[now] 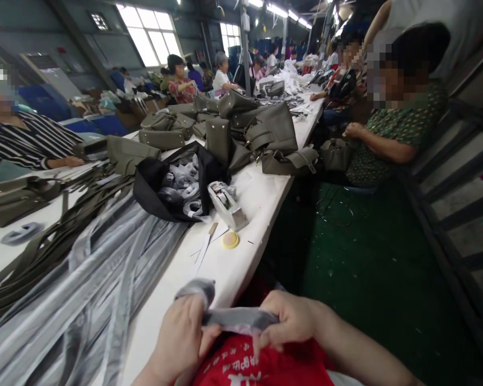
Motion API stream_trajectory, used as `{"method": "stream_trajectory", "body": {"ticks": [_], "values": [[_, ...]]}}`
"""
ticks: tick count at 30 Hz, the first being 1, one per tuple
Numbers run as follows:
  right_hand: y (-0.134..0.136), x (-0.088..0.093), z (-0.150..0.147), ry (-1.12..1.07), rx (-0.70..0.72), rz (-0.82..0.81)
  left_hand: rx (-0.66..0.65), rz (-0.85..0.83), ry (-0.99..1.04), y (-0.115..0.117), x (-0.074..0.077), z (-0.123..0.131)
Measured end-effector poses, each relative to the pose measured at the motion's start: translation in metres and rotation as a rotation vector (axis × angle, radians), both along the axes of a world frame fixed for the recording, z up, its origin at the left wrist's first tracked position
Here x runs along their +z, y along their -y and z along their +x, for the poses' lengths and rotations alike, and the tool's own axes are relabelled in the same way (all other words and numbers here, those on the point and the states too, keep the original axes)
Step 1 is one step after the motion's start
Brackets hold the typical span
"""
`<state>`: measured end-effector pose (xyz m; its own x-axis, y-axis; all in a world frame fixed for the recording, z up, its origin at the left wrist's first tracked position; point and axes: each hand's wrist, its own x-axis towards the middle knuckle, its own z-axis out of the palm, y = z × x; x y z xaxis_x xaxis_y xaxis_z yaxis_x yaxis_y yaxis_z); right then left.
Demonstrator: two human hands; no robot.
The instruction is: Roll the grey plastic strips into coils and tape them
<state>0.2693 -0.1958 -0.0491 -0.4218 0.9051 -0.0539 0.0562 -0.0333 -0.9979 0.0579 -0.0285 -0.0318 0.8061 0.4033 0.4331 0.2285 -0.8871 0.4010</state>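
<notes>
A grey strap point(241, 318), apparently sleeved in clear plastic, is stretched between my two hands above the red apron at my lap. My left hand point(181, 335) is closed around its coiled part, and a loop of it stands up above the knuckles. My right hand point(292, 320) pinches the other stretch between thumb and fingers. To the left, many long grey plastic-wrapped straps point(100, 284) lie along the white table point(173, 284). Beyond them a black cloth bag point(148, 187) stands open, holding several rolled, wrapped straps point(185, 179).
A tape dispenser point(227, 206), a knife point(205, 244) and a yellow round container point(231, 240) lie ahead on the table. Olive handbags point(271, 126) are heaped farther back. Dark straps point(64, 230) lie at left. Co-workers sit on both sides; green floor point(366, 257) is at right.
</notes>
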Motion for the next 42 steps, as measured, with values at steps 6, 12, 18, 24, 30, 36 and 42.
{"method": "stream_trajectory", "body": {"ticks": [6,12,18,24,30,36,42], "values": [[-0.010,0.004,0.022,0.592,-0.586,0.209,0.051,-1.126,-0.332,0.042,0.006,0.021],[-0.029,-0.005,-0.021,0.450,-0.463,0.156,-0.004,-1.879,0.129,0.029,0.046,0.046],[-0.008,-0.005,-0.024,0.327,-0.124,-0.077,0.228,-1.041,0.712,-0.017,0.052,0.037],[-0.003,0.016,0.029,0.054,-0.338,-0.105,0.087,-0.487,0.033,0.007,0.003,0.021],[-0.041,0.004,0.042,0.560,-0.504,0.061,0.029,-1.356,-0.069,0.014,0.017,0.023],[-0.047,-0.023,0.034,0.455,-0.437,0.048,0.025,-1.854,0.140,-0.005,0.023,0.020],[-0.047,-0.030,0.008,0.261,-0.457,-0.020,-0.031,-2.037,0.531,-0.029,0.036,0.017]]}}
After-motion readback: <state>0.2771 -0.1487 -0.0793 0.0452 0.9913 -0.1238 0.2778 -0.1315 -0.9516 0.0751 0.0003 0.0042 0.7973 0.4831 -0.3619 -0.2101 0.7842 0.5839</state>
